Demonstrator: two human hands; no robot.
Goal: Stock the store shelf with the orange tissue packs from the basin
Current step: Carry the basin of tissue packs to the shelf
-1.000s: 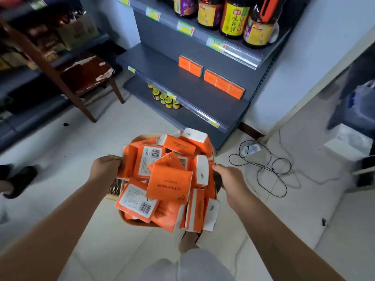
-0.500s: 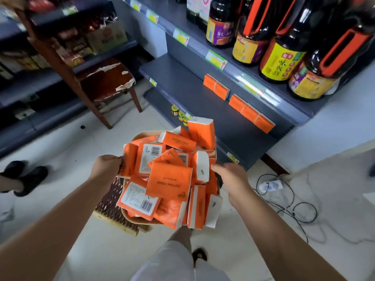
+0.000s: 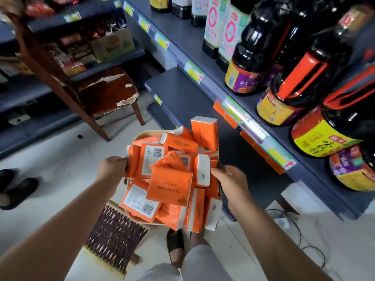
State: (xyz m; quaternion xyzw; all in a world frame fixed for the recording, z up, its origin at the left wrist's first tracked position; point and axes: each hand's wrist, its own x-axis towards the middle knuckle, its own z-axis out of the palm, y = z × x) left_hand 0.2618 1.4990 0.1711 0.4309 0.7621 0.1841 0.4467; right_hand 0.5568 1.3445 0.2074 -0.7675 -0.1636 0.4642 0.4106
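The orange tissue packs [image 3: 169, 185] lie heaped in a beige basin [image 3: 144, 134]. They are piled above its rim, some flat with barcode labels up and one standing on end at the far side. We see the basin held in the air above the tiled floor [image 3: 60, 151], just beside the front edge of the grey shelf [image 3: 182, 94].

The left hand [image 3: 112, 169] grips the basin's left rim, its fingers [image 3: 121, 162] curled at the edge and partly hidden by the packs. The right hand [image 3: 231, 179] grips the right rim, thumb on top. Its other fingers are tucked beneath, where we cannot make them out.

On the grey shelf a few shelved packs [image 3: 219, 108] stand in a row along the back, partly hidden by the price rail [image 3: 261, 136] of the board above. That board carries large dark sauce bottles [image 3: 304, 78] with yellow and purple labels.

Below the basin we find a woven stool [image 3: 113, 230] and the person's dark shoe [image 3: 175, 244]. A worn wooden chair [image 3: 107, 90] stands to the left, and a pair of black shoes [image 3: 18, 187] lies further left. A black cable [image 3: 294, 226] lies on the floor at right.
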